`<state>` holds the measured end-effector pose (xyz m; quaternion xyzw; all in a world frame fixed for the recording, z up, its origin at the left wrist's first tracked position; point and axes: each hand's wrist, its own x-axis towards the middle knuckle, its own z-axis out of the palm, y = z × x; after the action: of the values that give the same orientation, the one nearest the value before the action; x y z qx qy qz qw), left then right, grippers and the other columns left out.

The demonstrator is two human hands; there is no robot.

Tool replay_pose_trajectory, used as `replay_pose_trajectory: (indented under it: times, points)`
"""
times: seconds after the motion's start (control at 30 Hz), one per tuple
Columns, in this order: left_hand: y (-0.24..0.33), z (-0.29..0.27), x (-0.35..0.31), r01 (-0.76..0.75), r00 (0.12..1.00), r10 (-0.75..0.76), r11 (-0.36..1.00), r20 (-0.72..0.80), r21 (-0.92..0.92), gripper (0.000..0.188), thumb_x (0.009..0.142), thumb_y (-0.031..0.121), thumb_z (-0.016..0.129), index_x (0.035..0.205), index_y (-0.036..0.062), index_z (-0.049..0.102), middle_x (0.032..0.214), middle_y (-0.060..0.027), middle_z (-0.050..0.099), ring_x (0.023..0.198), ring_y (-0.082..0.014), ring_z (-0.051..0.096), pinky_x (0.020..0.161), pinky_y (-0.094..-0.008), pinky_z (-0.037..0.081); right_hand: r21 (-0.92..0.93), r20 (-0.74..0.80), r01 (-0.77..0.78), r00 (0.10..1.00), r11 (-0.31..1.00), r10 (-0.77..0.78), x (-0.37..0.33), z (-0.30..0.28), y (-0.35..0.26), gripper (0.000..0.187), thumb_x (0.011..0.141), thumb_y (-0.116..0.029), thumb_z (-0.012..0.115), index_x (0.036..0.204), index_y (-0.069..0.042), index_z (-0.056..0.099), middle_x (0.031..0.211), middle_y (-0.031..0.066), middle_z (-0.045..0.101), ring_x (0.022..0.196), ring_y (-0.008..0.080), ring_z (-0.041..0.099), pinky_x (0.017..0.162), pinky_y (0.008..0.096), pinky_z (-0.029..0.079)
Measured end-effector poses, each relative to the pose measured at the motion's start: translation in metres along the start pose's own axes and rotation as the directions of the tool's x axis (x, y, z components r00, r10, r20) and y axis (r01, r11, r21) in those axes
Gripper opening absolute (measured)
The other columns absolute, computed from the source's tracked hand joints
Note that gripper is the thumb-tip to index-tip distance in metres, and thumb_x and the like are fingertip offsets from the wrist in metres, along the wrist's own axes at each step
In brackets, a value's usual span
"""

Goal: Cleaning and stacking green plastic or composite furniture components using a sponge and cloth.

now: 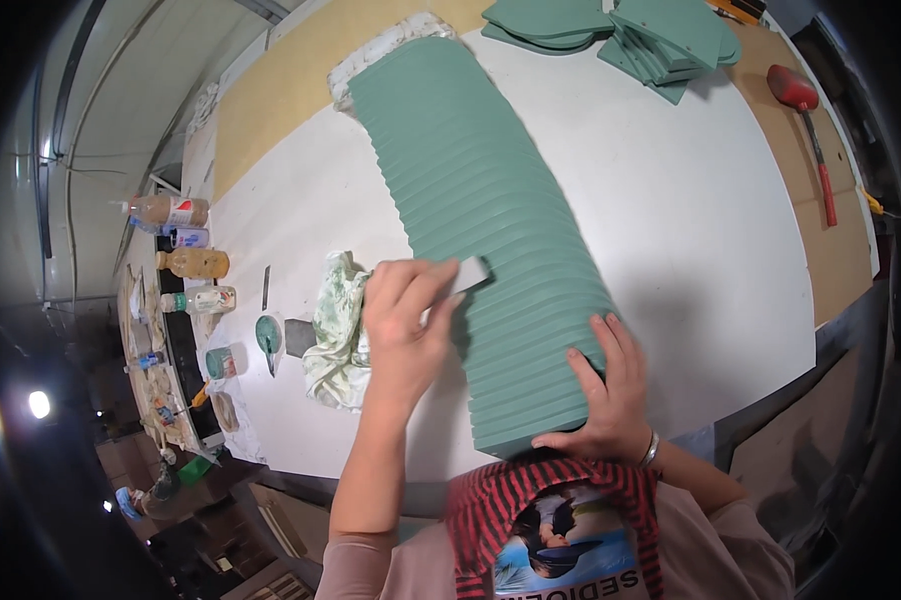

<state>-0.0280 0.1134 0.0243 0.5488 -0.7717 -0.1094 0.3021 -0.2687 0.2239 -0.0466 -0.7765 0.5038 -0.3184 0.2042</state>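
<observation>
A long row of green slabs (501,215), packed face to face with ridged edges upward, runs from near me to the far side of the white table. My left hand (406,310) pinches a small pale grey rectangular block (469,275). The block's darker end touches or hovers just over the ridges, left of the row's middle. Spread along the near right side of the row, my right hand (616,400) has its fingers resting on the slabs and its thumb at the near end. A green-stained white rag (338,335) lies beside my left hand.
Loose green slabs (661,45) are piled at the far right. A red-headed mallet (811,140) lies on the brown board at right. Left of the rag are a dark grey piece (298,338) and a small dish of green paste (269,338). Several bottles (196,263) line the left edge.
</observation>
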Motion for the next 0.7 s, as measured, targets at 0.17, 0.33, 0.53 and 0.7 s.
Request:
replay_pose_trajectory:
  times: [0.17,0.33,0.53,0.7]
  points:
    - [-0.006,0.009,0.003,0.001,1.000,-0.001,1.000,0.015,0.009,0.036,0.070,-0.010,0.076,0.104,0.0014,0.072,0.095,-0.0096,0.066,0.088,-0.0238,0.060,0.070,-0.0332,0.050,0.001,-0.022,0.004,1.000,1.000,-0.004,-0.001,0.003,-0.001,0.091,0.076,-0.076,0.064,0.129,-0.002,0.056,0.149,0.0320,0.038,0.137,0.0498,0.037,0.106,0.0630,0.031]
    - [-0.030,-0.025,-0.022,0.156,0.987,-0.155,0.988,0.035,-0.002,0.037,0.070,-0.012,0.075,0.104,0.0018,0.073,0.095,-0.0098,0.067,0.087,-0.0230,0.061,0.071,-0.0329,0.051,-0.005,-0.059,0.026,0.998,1.000,-0.027,-0.001,0.004,0.003,0.092,0.077,-0.077,0.063,0.129,-0.002,0.056,0.147,0.0321,0.040,0.135,0.0498,0.039,0.105,0.0624,0.032]
    - [-0.033,-0.029,-0.017,0.159,0.985,-0.158,0.987,-0.065,0.005,0.037,0.070,-0.013,0.073,0.104,0.0005,0.073,0.095,-0.0105,0.067,0.087,-0.0227,0.062,0.073,-0.0321,0.052,-0.050,-0.042,0.023,0.999,0.998,-0.025,0.001,0.002,0.002,0.091,0.078,-0.079,0.060,0.126,-0.001,0.058,0.145,0.0323,0.042,0.133,0.0500,0.041,0.105,0.0608,0.034]
    - [-0.022,-0.011,-0.009,0.121,0.991,-0.123,0.992,-0.046,-0.044,0.037,0.071,-0.013,0.073,0.105,0.0003,0.073,0.095,-0.0099,0.066,0.087,-0.0223,0.061,0.073,-0.0318,0.052,-0.055,-0.026,0.017,0.999,0.998,-0.018,0.004,0.000,-0.005,0.092,0.076,-0.080,0.062,0.126,-0.002,0.057,0.147,0.0321,0.039,0.134,0.0516,0.039,0.105,0.0619,0.034]
